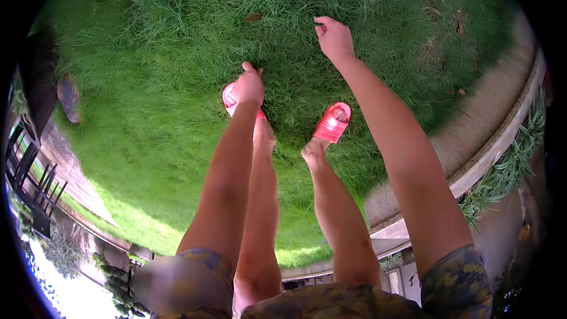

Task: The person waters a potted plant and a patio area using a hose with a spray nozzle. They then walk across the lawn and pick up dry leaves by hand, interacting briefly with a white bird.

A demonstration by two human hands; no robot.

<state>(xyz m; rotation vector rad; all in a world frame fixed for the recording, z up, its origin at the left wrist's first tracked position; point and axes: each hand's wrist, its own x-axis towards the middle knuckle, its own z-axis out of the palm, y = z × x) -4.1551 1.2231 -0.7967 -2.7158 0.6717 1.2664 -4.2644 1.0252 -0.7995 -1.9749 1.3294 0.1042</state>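
Thick green grass point(283, 48) covers the ground before me. My left hand point(249, 85) is low over the lawn in front of my left foot, with its back towards me. It covers part of the pink slide sandal point(229, 96) on that foot. Its fingertips are mostly hidden, so whether they grip any grass does not show. Farther out and to the right, my right hand point(335, 40) hangs above the grass. Its bent thumb and finger are apart, and nothing shows between them. Another pink slide sandal point(331, 124) is on my right foot.
A brown dry leaf point(253, 17) rests beyond my left hand. At right, a curved concrete curb point(491, 97) borders the lawn, with strap-leaved plants point(500, 181) outside it. A flat dark slab point(68, 99) lies at left near dark slatted furniture point(31, 173).
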